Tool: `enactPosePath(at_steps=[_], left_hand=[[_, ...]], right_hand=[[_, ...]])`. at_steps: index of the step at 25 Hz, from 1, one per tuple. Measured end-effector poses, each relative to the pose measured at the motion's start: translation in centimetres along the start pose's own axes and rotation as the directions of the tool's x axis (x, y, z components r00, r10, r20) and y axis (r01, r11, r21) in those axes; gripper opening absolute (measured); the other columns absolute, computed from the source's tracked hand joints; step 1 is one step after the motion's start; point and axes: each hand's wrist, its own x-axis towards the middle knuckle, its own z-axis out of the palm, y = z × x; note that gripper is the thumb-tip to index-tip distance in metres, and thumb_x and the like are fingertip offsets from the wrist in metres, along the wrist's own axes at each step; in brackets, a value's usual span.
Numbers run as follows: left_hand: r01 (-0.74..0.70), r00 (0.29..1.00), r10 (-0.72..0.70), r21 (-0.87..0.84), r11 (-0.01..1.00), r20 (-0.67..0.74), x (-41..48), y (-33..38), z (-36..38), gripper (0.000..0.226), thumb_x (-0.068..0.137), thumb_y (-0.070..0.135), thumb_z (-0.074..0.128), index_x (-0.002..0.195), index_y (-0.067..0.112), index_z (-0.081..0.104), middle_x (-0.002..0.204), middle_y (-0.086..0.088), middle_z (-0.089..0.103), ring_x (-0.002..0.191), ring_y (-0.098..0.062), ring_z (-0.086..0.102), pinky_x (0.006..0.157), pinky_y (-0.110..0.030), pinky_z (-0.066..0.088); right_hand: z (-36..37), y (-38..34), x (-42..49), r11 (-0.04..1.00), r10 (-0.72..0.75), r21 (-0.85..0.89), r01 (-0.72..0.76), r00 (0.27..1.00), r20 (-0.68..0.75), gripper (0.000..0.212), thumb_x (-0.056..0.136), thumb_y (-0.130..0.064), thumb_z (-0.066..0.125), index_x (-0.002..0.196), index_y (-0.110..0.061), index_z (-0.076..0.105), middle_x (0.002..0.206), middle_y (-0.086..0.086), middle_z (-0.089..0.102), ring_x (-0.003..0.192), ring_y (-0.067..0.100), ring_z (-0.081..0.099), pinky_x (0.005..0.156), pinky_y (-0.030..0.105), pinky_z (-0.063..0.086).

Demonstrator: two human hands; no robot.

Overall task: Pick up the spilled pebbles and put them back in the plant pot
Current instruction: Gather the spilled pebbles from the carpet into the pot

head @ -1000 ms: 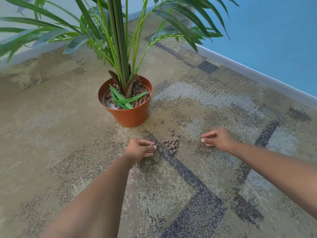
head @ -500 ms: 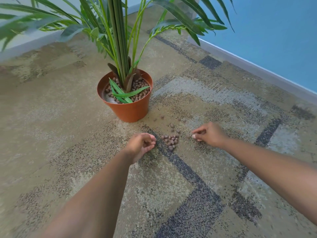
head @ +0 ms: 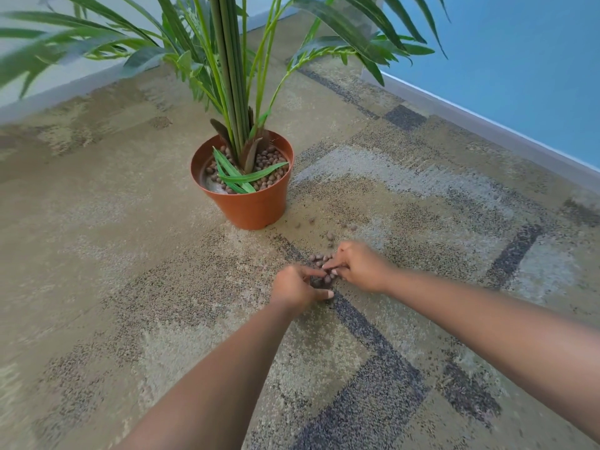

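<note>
An orange plant pot (head: 250,207) with a tall green plant and brown pebbles inside stands on the carpet. A small heap of spilled pebbles (head: 319,258) lies in front of it to the right. My left hand (head: 295,287) is cupped against the heap's near side, thumb and fingers apart around a few pebbles. From the right, my right hand (head: 358,266) presses bunched fingertips into the heap, almost touching the left fingers. Whether it pinches a pebble is hidden. A few stray pebbles (head: 330,236) lie between the heap and the pot.
Patterned beige and grey carpet (head: 406,368) covers the floor. A blue wall with a grey skirting board (head: 480,125) runs along the right, a pale wall at the back left. Long leaves (head: 341,30) overhang the pot and the floor around it.
Both hands have moved inward from either side of the heap and now meet on it. The right hand travelled left, the left hand right. The camera has moved closer.
</note>
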Motion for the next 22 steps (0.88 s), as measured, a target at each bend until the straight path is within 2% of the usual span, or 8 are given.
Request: enactPosePath(at_steps=[3, 5, 7, 9, 10, 13, 18, 22], left_hand=[[-0.070, 0.997, 0.073, 0.086, 0.994, -0.029, -0.5, -0.2, 0.5, 0.014, 0.070, 0.032, 0.084, 0.080, 0.031, 0.075, 0.081, 0.007, 0.070, 0.057, -0.006, 0.055, 0.054, -0.021, 0.052], [-0.105, 0.991, 0.115, 0.147, 0.984, -0.066, -0.7, -0.4, 0.7, 0.013, 0.072, 0.033, 0.083, 0.081, 0.032, 0.073, 0.079, 0.013, 0.065, 0.061, 0.000, 0.052, 0.055, -0.018, 0.048], [-0.123, 0.988, 0.136, 0.160, 0.979, -0.073, -0.4, -0.4, 0.9, 0.039, 0.069, 0.034, 0.086, 0.105, 0.034, 0.071, 0.091, 0.008, 0.065, 0.074, -0.006, 0.055, 0.057, -0.018, 0.041], [-0.113, 0.993, 0.116, 0.137, 0.984, -0.013, 0.0, 0.1, 0.7, 0.059, 0.063, 0.035, 0.089, 0.117, 0.038, 0.065, 0.103, 0.004, 0.065, 0.085, -0.014, 0.058, 0.060, -0.019, 0.040], [-0.114, 0.994, 0.112, 0.129, 0.985, 0.020, 0.2, 0.3, 0.7, 0.065, 0.060, 0.036, 0.090, 0.119, 0.040, 0.064, 0.108, 0.004, 0.065, 0.090, -0.016, 0.060, 0.063, -0.019, 0.043], [-0.153, 0.988, 0.149, 0.210, 0.966, 0.035, 0.2, 0.8, 1.2, 0.064, 0.059, 0.042, 0.089, 0.118, 0.042, 0.065, 0.109, 0.010, 0.062, 0.098, -0.017, 0.061, 0.072, -0.024, 0.046], [-0.147, 0.981, 0.159, 0.109, 0.983, -0.112, 0.5, 0.1, 1.7, 0.011, 0.076, 0.037, 0.080, 0.082, 0.029, 0.078, 0.063, 0.023, 0.055, 0.054, -0.003, 0.053, 0.040, -0.009, 0.034], [-0.186, 0.974, 0.200, 0.130, 0.974, -0.107, 0.4, -0.7, 1.5, 0.023, 0.073, 0.029, 0.084, 0.093, 0.030, 0.074, 0.081, 0.011, 0.056, 0.068, -0.003, 0.049, 0.051, -0.013, 0.032]], right_hand=[[0.3, 0.1, 0.2, 0.998, 0.049, -0.034, -0.049, 0.999, 0.019, 0.021, 0.092, -0.004, 0.058, 0.105, -0.018, 0.065, 0.085, -0.016, 0.051, 0.068, 0.006, 0.058, 0.053, 0.023, 0.055], [0.4, 0.1, 0.3, 0.996, 0.080, -0.044, -0.080, 0.997, 0.016, 0.017, 0.093, -0.001, 0.053, 0.097, -0.017, 0.059, 0.084, -0.012, 0.055, 0.065, 0.007, 0.058, 0.056, 0.028, 0.057], [0.4, 0.1, 0.2, 0.996, 0.080, -0.042, -0.080, 0.997, 0.005, 0.018, 0.093, -0.002, 0.055, 0.102, -0.017, 0.060, 0.097, -0.010, 0.061, 0.082, 0.011, 0.065, 0.075, 0.029, 0.061], [0.2, 0.7, 0.0, 0.994, 0.050, -0.099, -0.052, 0.999, -0.018, 0.030, 0.091, -0.009, 0.062, 0.120, -0.016, 0.063, 0.124, -0.003, 0.063, 0.115, 0.017, 0.061, 0.107, 0.033, 0.042], [-0.1, 1.1, -0.3, 0.990, 0.032, -0.133, -0.035, 0.999, -0.029, 0.034, 0.090, -0.012, 0.065, 0.124, -0.016, 0.062, 0.132, -0.001, 0.060, 0.123, 0.018, 0.056, 0.111, 0.030, 0.029], [-0.8, 2.2, -1.0, 0.989, -0.031, -0.147, 0.024, 0.998, -0.046, 0.027, 0.089, -0.018, 0.067, 0.116, -0.021, 0.067, 0.123, -0.001, 0.065, 0.111, 0.015, 0.061, 0.106, 0.032, 0.043], [-1.0, 3.1, -1.0, 0.997, -0.023, -0.077, 0.020, 0.999, -0.033, 0.019, 0.088, -0.020, 0.068, 0.106, -0.027, 0.071, 0.091, -0.012, 0.064, 0.077, -0.003, 0.059, 0.076, 0.023, 0.058], [-0.9, 2.7, -0.2, 0.997, -0.039, -0.069, 0.039, 0.999, 0.000, 0.026, 0.084, -0.023, 0.072, 0.109, -0.031, 0.069, 0.097, -0.012, 0.062, 0.084, 0.004, 0.060, 0.079, 0.022, 0.054]])
